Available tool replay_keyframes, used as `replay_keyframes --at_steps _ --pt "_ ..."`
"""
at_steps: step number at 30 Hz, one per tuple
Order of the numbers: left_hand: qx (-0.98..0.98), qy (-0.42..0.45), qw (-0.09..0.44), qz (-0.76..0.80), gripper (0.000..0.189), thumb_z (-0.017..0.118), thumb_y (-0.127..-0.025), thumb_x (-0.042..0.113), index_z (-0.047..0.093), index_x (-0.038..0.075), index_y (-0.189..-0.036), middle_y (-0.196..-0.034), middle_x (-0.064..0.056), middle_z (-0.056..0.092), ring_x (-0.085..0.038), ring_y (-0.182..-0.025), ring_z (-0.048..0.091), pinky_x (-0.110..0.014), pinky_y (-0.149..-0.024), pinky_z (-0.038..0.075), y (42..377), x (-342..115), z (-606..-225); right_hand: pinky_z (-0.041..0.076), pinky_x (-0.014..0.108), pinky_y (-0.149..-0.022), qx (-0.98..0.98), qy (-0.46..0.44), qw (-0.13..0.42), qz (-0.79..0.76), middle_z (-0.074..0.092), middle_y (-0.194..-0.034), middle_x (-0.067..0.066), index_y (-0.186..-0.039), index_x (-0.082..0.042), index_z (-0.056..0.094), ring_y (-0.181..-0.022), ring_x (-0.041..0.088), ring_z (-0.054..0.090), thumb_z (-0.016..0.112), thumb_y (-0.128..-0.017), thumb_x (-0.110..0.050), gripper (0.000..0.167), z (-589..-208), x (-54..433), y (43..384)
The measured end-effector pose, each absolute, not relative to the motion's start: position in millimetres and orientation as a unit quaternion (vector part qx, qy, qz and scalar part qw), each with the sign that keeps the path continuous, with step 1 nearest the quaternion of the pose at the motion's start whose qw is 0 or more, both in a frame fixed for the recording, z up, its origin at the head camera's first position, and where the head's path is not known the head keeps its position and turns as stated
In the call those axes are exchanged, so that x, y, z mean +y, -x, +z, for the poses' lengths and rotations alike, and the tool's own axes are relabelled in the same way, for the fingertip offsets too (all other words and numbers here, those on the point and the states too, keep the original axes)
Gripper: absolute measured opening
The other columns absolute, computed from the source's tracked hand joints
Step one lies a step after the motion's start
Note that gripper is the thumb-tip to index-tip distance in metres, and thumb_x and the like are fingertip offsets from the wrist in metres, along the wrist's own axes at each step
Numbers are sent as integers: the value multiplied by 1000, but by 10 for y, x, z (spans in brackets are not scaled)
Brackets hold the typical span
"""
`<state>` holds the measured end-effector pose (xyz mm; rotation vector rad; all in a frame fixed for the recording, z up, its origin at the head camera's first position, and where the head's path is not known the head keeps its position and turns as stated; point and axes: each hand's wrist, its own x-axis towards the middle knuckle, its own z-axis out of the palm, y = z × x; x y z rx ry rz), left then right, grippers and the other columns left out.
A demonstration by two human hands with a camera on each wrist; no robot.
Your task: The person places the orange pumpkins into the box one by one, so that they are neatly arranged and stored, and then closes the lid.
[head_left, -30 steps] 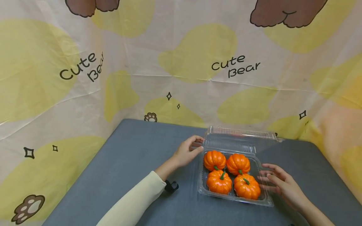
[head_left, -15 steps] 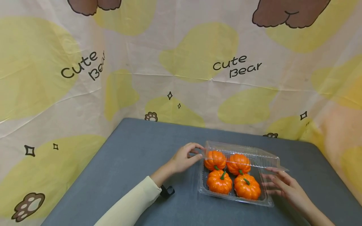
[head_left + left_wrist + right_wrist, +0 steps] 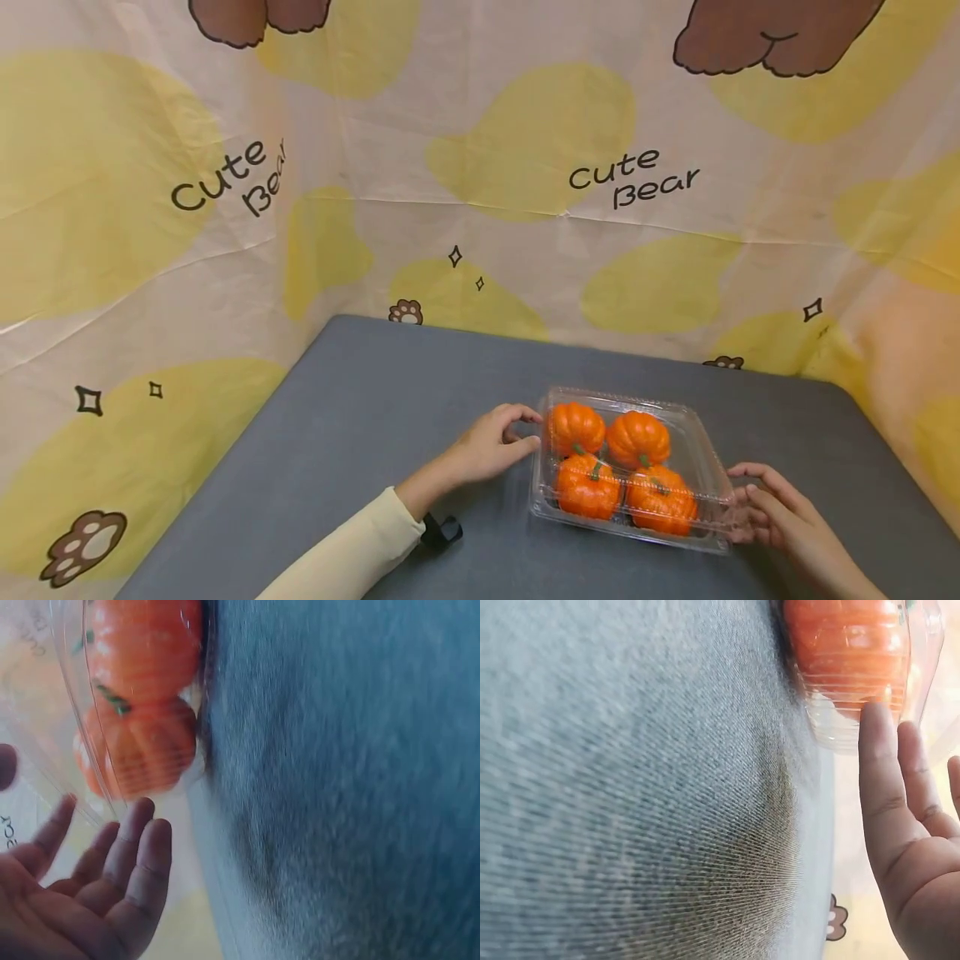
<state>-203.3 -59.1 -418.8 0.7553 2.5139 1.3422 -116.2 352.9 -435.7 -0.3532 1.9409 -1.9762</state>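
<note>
A clear plastic clamshell box (image 3: 622, 527) sits on the table, its lid (image 3: 693, 433) lowered over several small orange pumpkins with green stems. Two pumpkins (image 3: 576, 428) (image 3: 638, 438) lie at the back, and two (image 3: 588, 487) (image 3: 662, 500) at the front. At the box's left side is my left hand (image 3: 498, 443), fingertips right at the lid's edge; its fingers (image 3: 139, 870) are loosely extended in the left wrist view. My right hand (image 3: 783, 517) is at the right front corner, with fingers (image 3: 881, 765) nearly straight and overlapping the box's side in the right wrist view.
The grey cloth-covered table (image 3: 390, 375) reaches back to a printed curtain (image 3: 495, 142) with yellow patches and bear drawings. A black strap (image 3: 441, 533) is at the left wrist, by the pale sleeve (image 3: 360, 542).
The lid has swung down from standing upright behind the pumpkins to lying over them. The right hand moved slightly right and nearer with it; the left hand came a little nearer.
</note>
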Motion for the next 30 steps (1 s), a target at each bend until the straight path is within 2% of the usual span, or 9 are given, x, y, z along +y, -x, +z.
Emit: replay_keyframes --at_steps 6,13,18,23,30 --pt "856 -249 83 446 32 63 -91 25 59 16 -121 -121 -10 59 -6 -77 60 -22 -69 50 1951 -533 -4214 59 37 -77 669 148 225 -693 68 -106 -8 -123 -37 46 -90 16 69 22 -106 -7 42 -4355 3545 1095" --pt "876 -226 72 419 29 64 -91 26 60 18 -119 -109 1 65 -2 -75 61 -21 -67 50 1838 -505 -4245 59 38 -75 645 239 217 -693 68 -96 -1 -131 -28 40 -85 18 68 31 -98 12 53 -4461 3450 1022" --pt "874 -215 74 430 26 62 -90 25 58 20 -116 -94 8 63 -1 -71 60 -21 -64 49 1742 -501 -4254 59 34 -70 682 222 208 -665 67 -89 -5 -128 -34 39 -77 13 67 38 -98 10 53 -4516 3407 1000" --pt "869 -216 83 438 28 63 -87 22 55 20 -114 -84 12 61 2 -67 58 -19 -61 48 1624 -522 -4261 59 33 -67 713 176 210 -645 68 -84 -5 -122 -40 40 -70 17 67 41 -99 4 50 -4520 3386 987" --pt "846 -230 105 470 32 62 -84 12 48 15 -113 -74 12 58 2 -62 55 -17 -60 47 1491 -527 -4264 59 34 -70 689 165 228 -668 67 -85 -5 -122 -40 40 -73 14 67 40 -100 3 48 -4519 3381 993"
